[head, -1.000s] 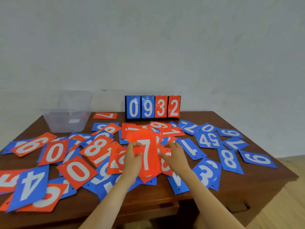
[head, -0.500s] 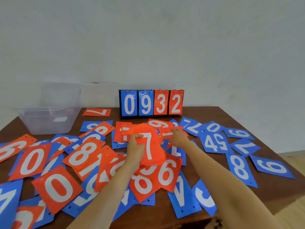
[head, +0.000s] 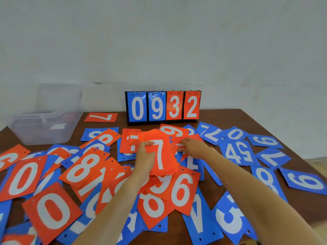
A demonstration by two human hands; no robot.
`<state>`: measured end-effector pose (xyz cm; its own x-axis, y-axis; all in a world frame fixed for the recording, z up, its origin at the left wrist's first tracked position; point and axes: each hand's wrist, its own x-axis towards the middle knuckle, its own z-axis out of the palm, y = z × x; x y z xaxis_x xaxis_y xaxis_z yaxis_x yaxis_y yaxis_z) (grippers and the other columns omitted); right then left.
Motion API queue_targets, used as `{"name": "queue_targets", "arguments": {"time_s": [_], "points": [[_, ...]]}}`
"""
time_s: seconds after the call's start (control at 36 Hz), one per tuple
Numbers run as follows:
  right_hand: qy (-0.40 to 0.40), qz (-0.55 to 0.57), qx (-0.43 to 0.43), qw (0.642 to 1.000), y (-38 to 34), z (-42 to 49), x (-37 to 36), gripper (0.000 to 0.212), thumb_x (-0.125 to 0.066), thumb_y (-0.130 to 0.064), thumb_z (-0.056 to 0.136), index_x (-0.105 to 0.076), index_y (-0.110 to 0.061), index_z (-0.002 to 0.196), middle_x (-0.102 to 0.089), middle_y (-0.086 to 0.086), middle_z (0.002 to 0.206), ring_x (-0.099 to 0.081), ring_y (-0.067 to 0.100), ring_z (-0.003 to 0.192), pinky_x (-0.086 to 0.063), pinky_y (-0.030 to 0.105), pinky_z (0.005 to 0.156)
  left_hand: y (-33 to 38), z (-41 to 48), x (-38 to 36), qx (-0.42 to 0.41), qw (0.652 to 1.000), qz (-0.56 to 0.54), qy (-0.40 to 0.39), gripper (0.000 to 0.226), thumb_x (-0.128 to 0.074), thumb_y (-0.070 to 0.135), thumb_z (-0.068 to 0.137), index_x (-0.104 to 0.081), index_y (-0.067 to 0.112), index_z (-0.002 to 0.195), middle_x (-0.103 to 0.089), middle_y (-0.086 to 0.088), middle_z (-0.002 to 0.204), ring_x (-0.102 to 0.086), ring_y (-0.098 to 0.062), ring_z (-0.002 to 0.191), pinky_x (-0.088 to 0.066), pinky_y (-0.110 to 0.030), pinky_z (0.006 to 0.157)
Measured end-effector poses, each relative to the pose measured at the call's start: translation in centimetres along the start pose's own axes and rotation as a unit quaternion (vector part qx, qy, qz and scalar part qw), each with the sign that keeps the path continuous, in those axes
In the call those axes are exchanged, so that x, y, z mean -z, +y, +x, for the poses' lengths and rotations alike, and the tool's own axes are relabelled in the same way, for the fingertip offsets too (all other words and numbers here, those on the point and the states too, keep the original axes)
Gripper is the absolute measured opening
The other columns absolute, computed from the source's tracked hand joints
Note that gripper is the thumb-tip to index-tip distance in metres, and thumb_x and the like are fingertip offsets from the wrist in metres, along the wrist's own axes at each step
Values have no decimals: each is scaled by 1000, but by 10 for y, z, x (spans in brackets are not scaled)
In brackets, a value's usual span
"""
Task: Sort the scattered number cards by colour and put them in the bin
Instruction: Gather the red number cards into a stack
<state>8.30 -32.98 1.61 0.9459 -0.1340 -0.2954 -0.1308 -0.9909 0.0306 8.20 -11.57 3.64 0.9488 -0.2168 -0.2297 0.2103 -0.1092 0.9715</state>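
Observation:
Red and blue number cards lie scattered over a brown wooden table (head: 261,121). My left hand (head: 146,156) grips a stack of red cards (head: 163,156) with a white 7 on top, held above the pile at the table's middle. Just right of the stack, my right hand (head: 192,147) reaches onto a red card (head: 184,140) lying on the table, fingers extended over it. The clear plastic bin (head: 40,128) stands at the back left corner. A red 6 (head: 182,190) and red 8 (head: 154,207) lie below the held stack.
A flip scoreboard (head: 162,106) reading 0932 stands at the back centre against the wall. Blue cards (head: 237,152) cover the right side; mixed red and blue cards (head: 51,209) cover the left. A lone red 7 (head: 100,117) lies beside the bin.
The view has moved closer over the table. My right hand left the stack and reached right and forward to a red card on the table. The left hand keeps holding the stack.

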Motion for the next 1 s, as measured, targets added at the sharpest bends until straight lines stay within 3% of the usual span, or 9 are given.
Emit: {"name": "queue_targets", "arguments": {"time_s": [0.11,0.31,0.47,0.58,0.67,0.75,0.81,0.86,1.0], "points": [[-9,-9,15,1000,-3,-6,-1,44,-39,-24,102,-34,-22,145,-33,10,148,-36,30,134,-38,43,106,4,-8,2,-11,1000,-9,6,35,-45,-4,93,-50,24,115,-43,13,87,-54,-5,74,-51,-23,57],[-20,-50,27,998,-11,-15,10,50,-45,-18,98,-30,-13,145,-44,9,142,-51,26,121,-43,35,98,5,-15,8,-11,1000,4,16,39,-44,-3,95,-49,21,125,-38,11,88,-46,-1,69,-45,-19,51],[81,-28,-19,996,1,-24,16,45,-41,-20,99,-30,-20,143,-59,9,122,-61,28,102,-51,33,81,8,-21,16,-2,1000,3,16,37,-44,-2,95,-49,24,122,-41,7,96,-48,-3,69,-48,-17,44],[160,-43,-98,981,20,-40,33,37,-57,-36,91,-49,-14,119,-61,7,111,-60,26,102,-50,33,75,12,-25,15,4,1000,-7,15,38,-43,-4,95,-49,22,123,-39,11,86,-48,-3,67,-47,-12,39],[236,-28,-64,969,31,-58,35,29,-57,-36,90,-58,-14,109,-61,2,108,-49,22,109,-44,28,80,14,-28,13,12,1000,-10,6,39,-44,-4,94,-49,25,120,-45,3,108,-56,-11,76,-56,-22,54],[314,68,-41,946,25,-88,33,30,-52,-19,94,-59,-11,123,-63,6,119,-50,26,111,-43,30,86,14,-34,10,28,999,-18,-12,40,-44,-4,93,-51,26,118,-45,-1,116,-62,-19,86,-59,-42,75],[356,192,-14,914,13,-111,29,32,-54,-15,94,-59,-7,125,-64,10,119,-57,26,108,-43,26,84,13,-37,9,33,999,-25,-16,40,-44,-5,92,-52,24,119,-43,-1,113,-61,-20,88,-58,-41,76],[380,262,25,887,1,-130,20,30,-50,-10,95,-59,-8,124,-65,9,115,-61,17,99,-41,10,79,13,-41,9,34,999,-36,-22,40,-45,-5,91,-54,23,118,-45,-3,116,-60,-23,93,-58,-38,72],[341,302,100,885,-21,-159,-3,37,-46,-3,97,-53,-16,131,-54,-7,124,-50,2,110,-37,-3,85,15,-54,11,35,997,-52,-36,34,-49,-3,89,-57,23,109,-52,-10,118,-61,-29,98,-57,-37,70]]}}
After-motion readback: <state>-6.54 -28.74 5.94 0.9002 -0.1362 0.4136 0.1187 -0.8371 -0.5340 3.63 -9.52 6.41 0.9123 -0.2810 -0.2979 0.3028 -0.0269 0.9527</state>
